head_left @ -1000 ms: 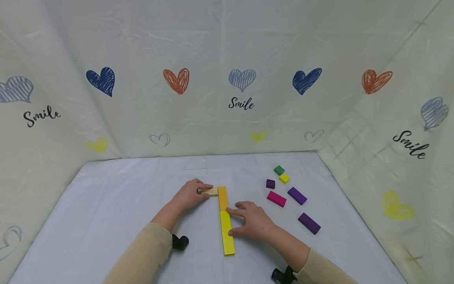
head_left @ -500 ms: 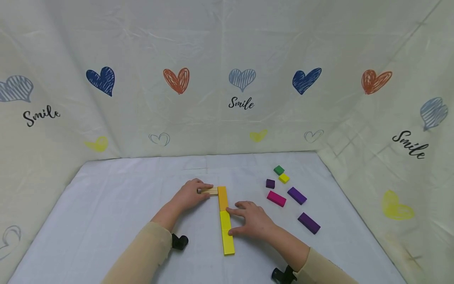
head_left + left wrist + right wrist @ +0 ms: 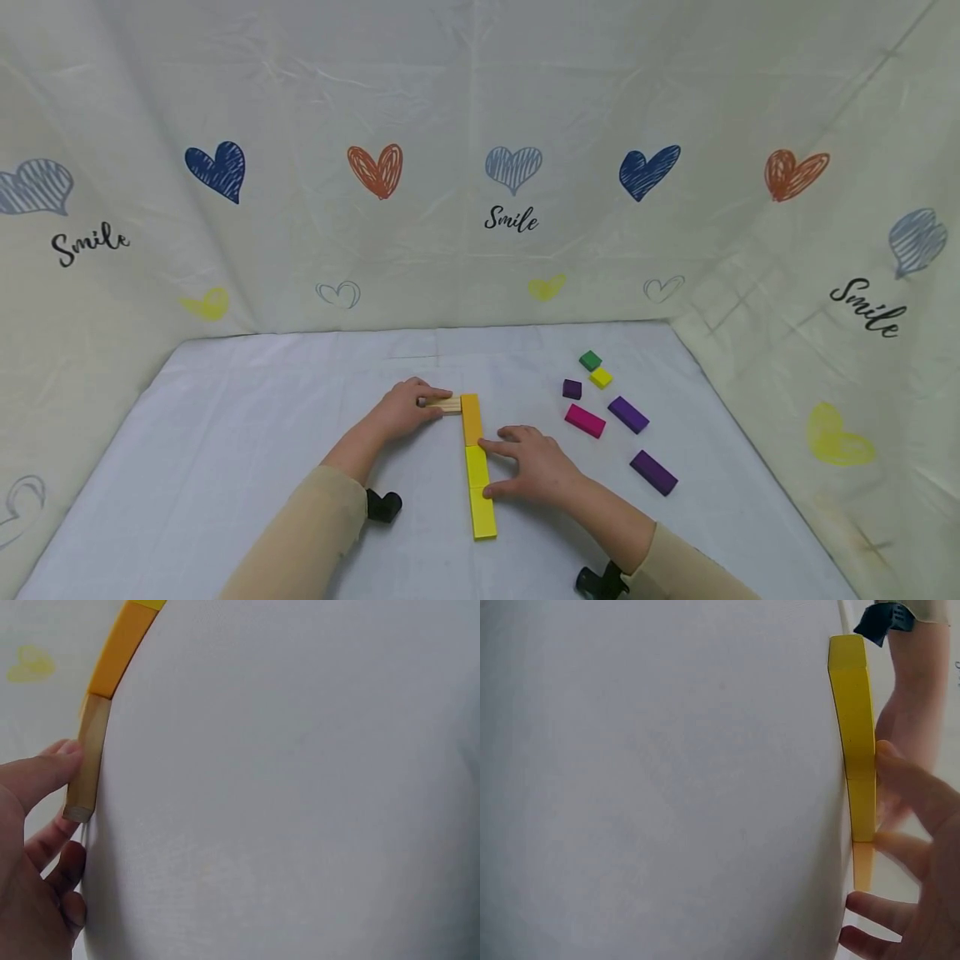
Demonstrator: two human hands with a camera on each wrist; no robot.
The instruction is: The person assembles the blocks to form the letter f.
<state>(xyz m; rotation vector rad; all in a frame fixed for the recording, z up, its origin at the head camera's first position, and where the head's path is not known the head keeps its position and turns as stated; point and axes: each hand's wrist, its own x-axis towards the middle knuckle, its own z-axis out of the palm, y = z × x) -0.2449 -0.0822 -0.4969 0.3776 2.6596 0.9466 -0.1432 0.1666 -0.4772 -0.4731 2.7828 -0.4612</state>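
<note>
A plain wooden block (image 3: 452,406) lies on the white cloth, pinched between the thumb and index finger of my left hand (image 3: 397,412). Its far end meets the side of an orange block (image 3: 471,421) near the top. Below the orange one, two yellow blocks, the upper (image 3: 476,467) and the lower (image 3: 483,514), continue the row end to end towards me. My right hand (image 3: 542,468) touches this row from the right, thumb on the yellow part and index finger near the orange joint. In the left wrist view the wooden block (image 3: 88,761) sits against the orange one.
To the right lie loose blocks: a green (image 3: 590,360), a small yellow (image 3: 601,377), a small purple (image 3: 572,389), a pink (image 3: 585,421) and two long purple ones, the upper (image 3: 628,414) and the lower (image 3: 654,472). A heart-printed curtain (image 3: 442,250) stands behind.
</note>
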